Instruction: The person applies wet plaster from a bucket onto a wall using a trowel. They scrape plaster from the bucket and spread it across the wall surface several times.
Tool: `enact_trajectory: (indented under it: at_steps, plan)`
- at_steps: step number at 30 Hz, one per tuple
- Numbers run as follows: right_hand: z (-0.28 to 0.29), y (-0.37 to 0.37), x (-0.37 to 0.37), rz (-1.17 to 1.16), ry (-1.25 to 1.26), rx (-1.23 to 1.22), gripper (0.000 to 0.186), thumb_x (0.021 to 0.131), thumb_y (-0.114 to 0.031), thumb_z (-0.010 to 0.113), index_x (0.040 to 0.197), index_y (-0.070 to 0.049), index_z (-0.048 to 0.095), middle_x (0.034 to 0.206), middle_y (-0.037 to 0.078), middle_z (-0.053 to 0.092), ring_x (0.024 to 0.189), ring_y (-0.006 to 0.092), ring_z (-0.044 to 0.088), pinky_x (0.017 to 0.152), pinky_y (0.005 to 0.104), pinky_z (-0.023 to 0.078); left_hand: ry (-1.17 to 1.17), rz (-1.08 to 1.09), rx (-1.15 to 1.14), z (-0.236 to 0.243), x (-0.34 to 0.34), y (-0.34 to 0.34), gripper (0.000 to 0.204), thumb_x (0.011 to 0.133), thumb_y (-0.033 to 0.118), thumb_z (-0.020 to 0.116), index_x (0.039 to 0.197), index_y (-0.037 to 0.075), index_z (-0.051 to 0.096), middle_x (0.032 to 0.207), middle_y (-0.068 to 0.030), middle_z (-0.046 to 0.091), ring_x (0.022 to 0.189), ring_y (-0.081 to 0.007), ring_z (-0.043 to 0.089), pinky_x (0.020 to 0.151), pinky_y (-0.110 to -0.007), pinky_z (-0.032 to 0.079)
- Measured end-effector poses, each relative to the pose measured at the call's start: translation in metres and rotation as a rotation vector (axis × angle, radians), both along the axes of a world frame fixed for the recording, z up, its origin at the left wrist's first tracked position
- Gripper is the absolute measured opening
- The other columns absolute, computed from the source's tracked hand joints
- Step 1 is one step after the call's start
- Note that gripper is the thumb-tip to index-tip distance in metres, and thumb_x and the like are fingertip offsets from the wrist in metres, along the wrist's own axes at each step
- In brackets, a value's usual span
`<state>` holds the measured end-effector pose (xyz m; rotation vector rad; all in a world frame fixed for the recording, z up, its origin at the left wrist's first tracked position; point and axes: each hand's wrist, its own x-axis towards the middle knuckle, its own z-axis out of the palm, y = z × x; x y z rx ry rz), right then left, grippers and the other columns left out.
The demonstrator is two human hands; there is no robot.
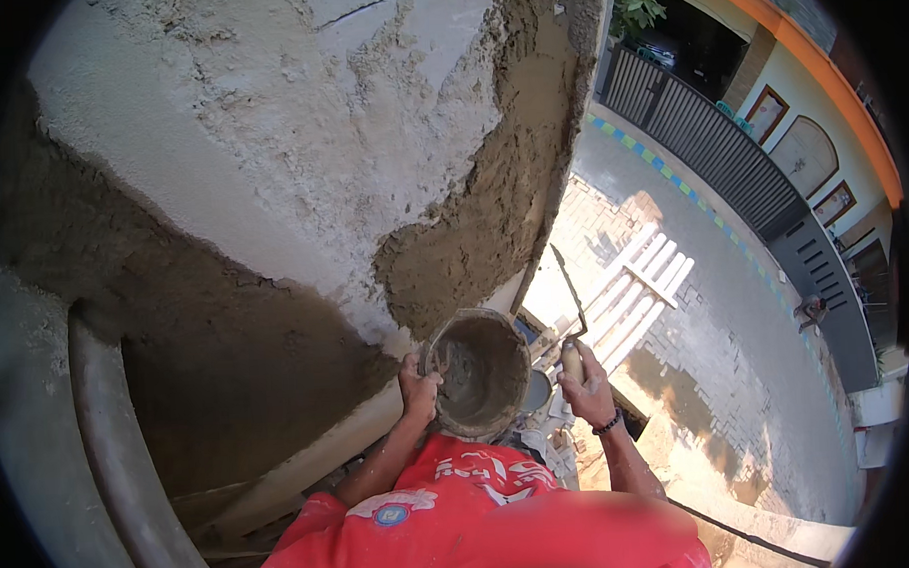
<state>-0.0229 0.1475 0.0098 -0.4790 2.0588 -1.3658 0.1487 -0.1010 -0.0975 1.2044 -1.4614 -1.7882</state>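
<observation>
My left hand [418,388] grips the rim of a round, mortar-smeared bucket [488,378] in front of my chest. A little grey mortar coats the inside of the bucket. In my right hand [588,389] is a trowel [573,325], held by its wooden handle. Its thin blade points up and away, seen nearly edge-on, beside the wall's edge. Close ahead stands a wall [299,139] with rough pale plaster. Damp brown mortar [473,243] covers a patch along its right edge, just beyond the bucket.
More dark mortar [216,332] spreads over the wall at left, near a curved moulding [120,446]. Down to the right lie white slats [635,288] on a paved street [716,325]. A dark metal gate [700,135] lines the far side, where a person [809,312] is visible.
</observation>
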Motion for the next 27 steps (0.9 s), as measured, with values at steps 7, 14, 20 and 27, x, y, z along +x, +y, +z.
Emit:
enact_trajectory:
  at_steps: [7,14,20,27]
  plan:
    - [0.019,0.054,0.000,0.333,0.375,0.281,0.055,0.080,-0.011,0.063,0.132,-0.005,0.046,0.093,0.021,0.065,0.087,0.0337,0.064,0.077,0.0397,0.049,0.187,-0.122,0.039,0.037,-0.056,-0.004,0.045,0.060,-0.012,0.054,0.103,0.001,0.055,0.099,-0.0063,0.059,0.089,-0.0173,0.057,0.078,-0.029,0.047]
    - [0.032,0.021,-0.027,0.297,0.491,0.522,0.043,0.084,-0.015,0.058,0.123,0.000,0.050,0.092,0.026,0.064,0.088,0.0417,0.061,0.078,0.0489,0.049,0.321,-0.302,0.039,0.076,-0.100,0.020,0.049,0.059,-0.012,0.052,0.107,0.000,0.056,0.104,-0.0067,0.060,0.095,-0.0175,0.057,0.085,-0.029,0.044]
    - [-0.003,-0.004,-0.022,0.546,0.750,0.531,0.030,0.085,-0.013,0.054,0.111,0.000,0.050,0.072,0.023,0.062,0.073,0.0421,0.063,0.064,0.0513,0.050,0.381,-0.514,-0.124,0.085,-0.117,0.014,0.044,0.059,-0.014,0.053,0.100,0.003,0.055,0.111,-0.0076,0.058,0.101,-0.0173,0.056,0.088,-0.031,0.045]
    - [0.055,0.008,-0.023,0.620,0.630,0.756,0.026,0.087,-0.014,0.050,0.110,-0.004,0.053,0.081,0.024,0.064,0.080,0.0402,0.065,0.067,0.0489,0.053,0.340,-0.575,-0.122,0.103,-0.111,0.016,0.039,0.059,-0.015,0.051,0.095,0.002,0.054,0.122,-0.0114,0.058,0.111,-0.0192,0.055,0.096,-0.032,0.042]
